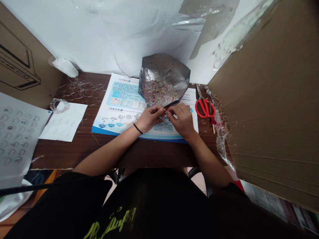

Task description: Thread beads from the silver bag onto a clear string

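Observation:
Just in front of an opened grey plastic bag (165, 64), both of my hands meet over a printed sheet (104, 113). Fingers and thumb of my left hand (149, 119), which wears a black band at the wrist, are pinched together. My right hand (181, 119) pinches right beside it, the fingertips of the two nearly touching. Something tiny and pale sits between them, too small to name. Small pink, clear, red and yellowish beads (159, 91) fill the bag's bottom. A few clear beads (138, 115) show on the sheet by my left hand, partly covered by it.
Red-handled scissors (205, 108) lie to the right, beside crumpled clear plastic (221, 139). Tangled clear thread (82, 91) spreads at the left back. Beaded loops (59, 106) rest on a white paper (66, 124). Cardboard walls (269, 99) flank the brown table (159, 154).

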The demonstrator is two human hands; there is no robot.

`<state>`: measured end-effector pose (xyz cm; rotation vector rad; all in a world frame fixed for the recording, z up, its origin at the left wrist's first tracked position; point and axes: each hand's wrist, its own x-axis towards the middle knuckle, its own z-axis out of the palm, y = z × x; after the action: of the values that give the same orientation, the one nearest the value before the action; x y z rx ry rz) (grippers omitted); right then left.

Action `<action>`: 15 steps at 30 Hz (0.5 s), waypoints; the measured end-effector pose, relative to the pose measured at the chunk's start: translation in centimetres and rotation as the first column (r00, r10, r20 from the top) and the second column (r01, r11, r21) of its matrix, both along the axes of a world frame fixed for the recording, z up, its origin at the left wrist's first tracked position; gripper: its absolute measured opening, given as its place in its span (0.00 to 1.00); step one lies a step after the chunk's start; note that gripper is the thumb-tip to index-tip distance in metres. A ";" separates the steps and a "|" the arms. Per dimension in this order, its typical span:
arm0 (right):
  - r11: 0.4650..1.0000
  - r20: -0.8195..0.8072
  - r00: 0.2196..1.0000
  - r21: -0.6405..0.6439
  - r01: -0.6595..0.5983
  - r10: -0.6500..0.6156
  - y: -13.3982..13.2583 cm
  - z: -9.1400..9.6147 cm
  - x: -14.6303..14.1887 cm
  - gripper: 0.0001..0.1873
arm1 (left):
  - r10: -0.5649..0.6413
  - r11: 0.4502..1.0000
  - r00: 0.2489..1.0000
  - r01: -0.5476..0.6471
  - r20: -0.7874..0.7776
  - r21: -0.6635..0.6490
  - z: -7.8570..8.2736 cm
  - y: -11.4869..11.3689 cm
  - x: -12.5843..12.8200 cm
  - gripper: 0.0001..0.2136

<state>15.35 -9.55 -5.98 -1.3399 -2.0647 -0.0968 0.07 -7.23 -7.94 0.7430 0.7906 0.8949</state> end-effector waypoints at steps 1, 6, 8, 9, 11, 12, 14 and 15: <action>1.000 0.000 1.000 -0.009 0.002 -0.002 0.0 0.0 0.0 0.11 | -0.001 1.000 1.000 0.001 -0.002 -0.002 0.0 0.0 0.0 0.15; 0.998 -0.007 1.000 -0.060 -0.010 0.010 -0.1 -0.2 0.0 0.11 | 0.003 1.000 1.000 -0.003 -0.019 -0.007 0.0 0.0 0.1 0.13; 0.998 -0.006 1.000 -0.057 -0.012 0.012 -0.1 -0.2 0.0 0.11 | 0.010 1.000 0.999 -0.010 -0.039 0.007 -0.2 0.0 0.2 0.13; 0.999 -0.006 1.000 -0.052 -0.013 0.013 -0.1 -0.2 0.0 0.11 | 0.018 1.000 0.998 -0.016 -0.055 0.021 -0.3 0.0 0.2 0.13; 0.998 -0.010 1.000 -0.054 -0.020 0.019 -0.1 -0.2 0.0 0.11 | 0.046 0.997 0.993 -0.039 -0.106 0.073 -0.5 -0.1 0.3 0.12; 0.998 -0.017 1.000 -0.059 -0.025 0.024 -0.1 -0.2 0.0 0.11 | 0.061 0.993 0.989 -0.045 -0.137 0.111 -0.6 -0.1 0.4 0.12; 0.996 -0.042 0.999 -0.077 -0.035 0.032 -0.1 -0.1 -0.1 0.11 | 0.082 0.980 0.977 -0.043 -0.196 0.196 -0.9 -0.1 0.4 0.14; 0.995 -0.057 0.998 -0.088 -0.038 0.033 -0.1 -0.1 -0.1 0.11 | 0.087 0.972 0.971 -0.033 -0.223 0.235 -1.0 -0.2 0.4 0.14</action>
<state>15.29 -9.69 -6.04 -1.3428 -2.0666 0.0473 0.45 -7.39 -8.96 1.0462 0.9294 0.9758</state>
